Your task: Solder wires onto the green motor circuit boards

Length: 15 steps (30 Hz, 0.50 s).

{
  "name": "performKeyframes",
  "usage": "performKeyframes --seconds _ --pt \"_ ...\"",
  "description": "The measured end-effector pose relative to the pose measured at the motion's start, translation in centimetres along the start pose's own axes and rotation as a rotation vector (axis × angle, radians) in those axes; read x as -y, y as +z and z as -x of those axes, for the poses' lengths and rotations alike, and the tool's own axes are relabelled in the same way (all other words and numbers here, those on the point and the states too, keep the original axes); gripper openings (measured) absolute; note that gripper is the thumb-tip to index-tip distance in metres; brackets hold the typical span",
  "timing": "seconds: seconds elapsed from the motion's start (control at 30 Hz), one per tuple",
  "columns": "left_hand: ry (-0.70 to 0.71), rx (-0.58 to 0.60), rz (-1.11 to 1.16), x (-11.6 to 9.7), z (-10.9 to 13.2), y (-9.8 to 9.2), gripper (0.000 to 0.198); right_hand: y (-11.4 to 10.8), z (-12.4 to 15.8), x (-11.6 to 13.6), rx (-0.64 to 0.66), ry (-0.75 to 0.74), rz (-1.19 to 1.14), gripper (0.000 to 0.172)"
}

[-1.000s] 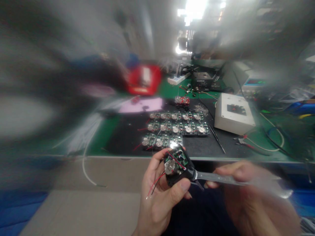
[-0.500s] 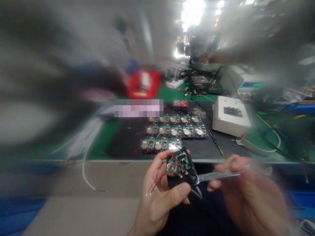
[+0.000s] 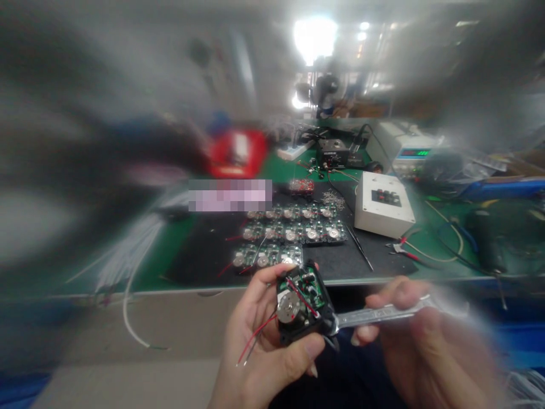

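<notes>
My left hand (image 3: pixel 264 352) is closed round a small black motor module (image 3: pixel 301 305) with a round metal motor face, a green circuit board and thin red and black wires hanging down. My right hand (image 3: pixel 426 346) grips a flat metal tool (image 3: pixel 378 314) like tweezers or a small wrench, its tip touching the module's right lower corner. Both hands are in front of the bench edge, below the table top.
On the black mat (image 3: pixel 340 258) lie several rows of similar motor boards (image 3: pixel 289 233), loose tweezers (image 3: pixel 360 248) and red-handled cutters (image 3: pixel 402 250). A white box (image 3: pixel 383 204), a power supply (image 3: pixel 411 149), a red object (image 3: pixel 236 152) and cables stand further back. A white cable (image 3: pixel 128 307) hangs off the edge.
The view has shifted, so the bench sits more to the left. My hands keep the module and tool together, with the module turned slightly.
</notes>
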State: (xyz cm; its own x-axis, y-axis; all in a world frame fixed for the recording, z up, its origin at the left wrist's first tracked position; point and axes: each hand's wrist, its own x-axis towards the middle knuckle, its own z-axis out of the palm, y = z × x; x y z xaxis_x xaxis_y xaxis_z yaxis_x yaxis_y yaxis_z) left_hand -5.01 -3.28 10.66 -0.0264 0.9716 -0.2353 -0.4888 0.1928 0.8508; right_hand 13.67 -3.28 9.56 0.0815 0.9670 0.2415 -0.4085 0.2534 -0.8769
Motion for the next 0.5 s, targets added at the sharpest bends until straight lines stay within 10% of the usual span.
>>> performKeyframes --seconds 0.33,0.5 --pt "0.05 0.007 -0.079 -0.3 -0.2 -0.4 0.08 -0.6 0.3 0.7 0.055 -0.014 0.031 0.015" --pt "0.185 -0.174 -0.212 -3.0 0.1 -1.8 0.093 -0.8 0.0 0.9 -0.153 -0.158 0.159 0.016"
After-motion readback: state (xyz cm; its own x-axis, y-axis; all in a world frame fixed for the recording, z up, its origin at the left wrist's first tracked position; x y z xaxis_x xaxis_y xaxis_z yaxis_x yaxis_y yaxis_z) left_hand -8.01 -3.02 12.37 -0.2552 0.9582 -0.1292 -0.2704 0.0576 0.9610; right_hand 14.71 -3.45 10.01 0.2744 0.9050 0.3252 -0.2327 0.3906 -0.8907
